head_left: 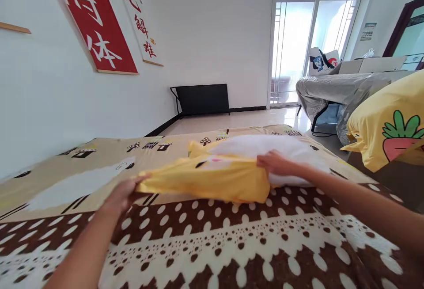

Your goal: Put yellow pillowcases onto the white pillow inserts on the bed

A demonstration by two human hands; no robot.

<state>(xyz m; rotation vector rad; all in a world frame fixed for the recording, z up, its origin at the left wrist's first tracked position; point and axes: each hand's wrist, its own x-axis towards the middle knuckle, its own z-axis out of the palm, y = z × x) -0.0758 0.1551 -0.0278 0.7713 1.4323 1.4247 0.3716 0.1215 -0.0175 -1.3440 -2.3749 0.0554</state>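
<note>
A yellow pillowcase [212, 183] with a printed pattern is stretched sideways just above the bed. My left hand [125, 192], slightly blurred, is closed on its left corner. Its upper right edge is pinched in my right hand [274, 164]. The cloth sags between the two hands. Behind it a plump white pillow [298, 152] lies on the bed, partly covered by the pillowcase and my right hand. A brown and white dotted blanket [212, 245] spreads beneath both forearms.
The beige patterned sheet [112, 152] reaches the left wall. At right stands another yellow pillow [391, 121] with a carrot print. Beyond it, a plastic-covered table [344, 83] carries boxes. A folded black panel [202, 99] leans against the back wall.
</note>
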